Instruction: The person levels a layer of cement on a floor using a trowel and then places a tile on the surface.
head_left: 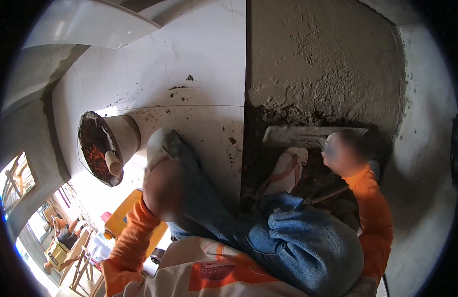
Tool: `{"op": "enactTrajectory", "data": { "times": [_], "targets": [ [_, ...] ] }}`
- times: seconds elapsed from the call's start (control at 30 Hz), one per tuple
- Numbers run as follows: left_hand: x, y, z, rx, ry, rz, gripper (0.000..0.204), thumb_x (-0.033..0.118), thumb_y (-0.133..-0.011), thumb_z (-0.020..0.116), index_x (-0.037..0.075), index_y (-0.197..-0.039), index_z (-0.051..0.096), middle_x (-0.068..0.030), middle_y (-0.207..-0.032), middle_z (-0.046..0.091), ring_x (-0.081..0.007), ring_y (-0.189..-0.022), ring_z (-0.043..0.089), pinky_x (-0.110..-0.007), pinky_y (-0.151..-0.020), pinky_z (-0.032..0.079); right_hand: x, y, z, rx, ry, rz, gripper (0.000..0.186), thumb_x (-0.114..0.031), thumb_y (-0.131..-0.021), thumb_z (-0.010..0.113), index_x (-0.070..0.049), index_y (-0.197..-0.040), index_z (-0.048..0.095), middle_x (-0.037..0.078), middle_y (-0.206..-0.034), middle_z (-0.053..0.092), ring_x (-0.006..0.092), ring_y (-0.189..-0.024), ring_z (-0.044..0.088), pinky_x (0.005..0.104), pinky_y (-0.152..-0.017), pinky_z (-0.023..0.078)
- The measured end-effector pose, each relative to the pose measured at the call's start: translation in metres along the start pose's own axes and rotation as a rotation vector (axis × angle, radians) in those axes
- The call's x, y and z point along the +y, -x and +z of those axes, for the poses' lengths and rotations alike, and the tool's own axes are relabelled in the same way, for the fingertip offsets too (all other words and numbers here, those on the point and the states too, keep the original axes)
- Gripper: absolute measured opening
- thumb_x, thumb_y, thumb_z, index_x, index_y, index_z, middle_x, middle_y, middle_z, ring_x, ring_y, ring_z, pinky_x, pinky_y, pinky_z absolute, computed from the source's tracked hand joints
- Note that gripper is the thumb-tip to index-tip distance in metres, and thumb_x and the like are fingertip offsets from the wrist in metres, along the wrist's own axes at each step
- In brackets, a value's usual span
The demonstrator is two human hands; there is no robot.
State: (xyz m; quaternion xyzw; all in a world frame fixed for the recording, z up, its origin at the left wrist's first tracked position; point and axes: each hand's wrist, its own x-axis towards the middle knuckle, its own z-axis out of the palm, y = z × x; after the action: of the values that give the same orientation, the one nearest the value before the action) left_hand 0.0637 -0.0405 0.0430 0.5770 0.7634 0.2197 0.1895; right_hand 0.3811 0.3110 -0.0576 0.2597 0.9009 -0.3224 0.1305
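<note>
My right hand (346, 151), partly blurred, is closed round the handle of a long flat metal trowel (290, 135). The blade lies at the near edge of a bed of wet grey mortar (323, 64). Below the blade, a foot in a pale flip-flop (292, 166) stands on the dark unfinished strip. On my bent, denim-covered knee (165, 143) rests my left hand (163, 190); blur hides its fingers, and I cannot make out anything in it.
A mortar-smeared bucket (131, 129) with a pale cylindrical piece (113, 163) in it leans on the left. White tiles (199, 59) carry mortar crumbs. A yellow container (122, 210) stands beside my left sleeve. A grey wall (424, 128) bounds the right side.
</note>
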Motion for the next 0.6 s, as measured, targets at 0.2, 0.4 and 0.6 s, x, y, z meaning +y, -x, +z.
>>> {"op": "enactTrajectory", "data": {
  "times": [0.2, 0.4, 0.6],
  "targets": [
    [-0.018, -0.006, 0.016, 0.048, -0.103, -0.180, 0.039, 0.024, -0.081, 0.057, 0.002, -0.112, 0.059, -0.0150, -0.122, 0.058, -0.0364, -0.123, 0.046, -0.046, -0.104, 0.032, -0.026, -0.012, 0.033, 0.162, 0.347, 0.057, 0.030, -0.033, -0.079, 0.067, -0.015, -0.094, 0.048, 0.014, -0.058, 0.059, 0.0396, -0.055, 0.060, 0.0485, -0.049, 0.047],
    [-0.021, -0.007, 0.017, 0.072, -0.101, -0.180, 0.032, 0.022, -0.080, 0.057, 0.003, -0.106, 0.062, -0.0145, -0.120, 0.059, -0.0347, -0.123, 0.047, -0.045, -0.104, 0.031, -0.033, -0.041, 0.060, 0.215, 0.466, 0.038, 0.031, -0.035, -0.081, 0.064, -0.015, -0.096, 0.046, 0.014, -0.055, 0.059, 0.0391, -0.052, 0.059, 0.0496, -0.046, 0.046],
    [-0.020, -0.008, 0.017, 0.078, -0.096, -0.187, 0.031, 0.019, -0.079, 0.058, 0.003, -0.104, 0.063, -0.0142, -0.120, 0.060, -0.0346, -0.122, 0.048, -0.045, -0.103, 0.032, -0.036, -0.061, 0.061, 0.239, 0.443, 0.200, 0.032, -0.038, -0.083, 0.060, -0.016, -0.102, 0.046, 0.015, -0.058, 0.061, 0.0376, -0.052, 0.060, 0.0480, -0.048, 0.046]
  ]
}}
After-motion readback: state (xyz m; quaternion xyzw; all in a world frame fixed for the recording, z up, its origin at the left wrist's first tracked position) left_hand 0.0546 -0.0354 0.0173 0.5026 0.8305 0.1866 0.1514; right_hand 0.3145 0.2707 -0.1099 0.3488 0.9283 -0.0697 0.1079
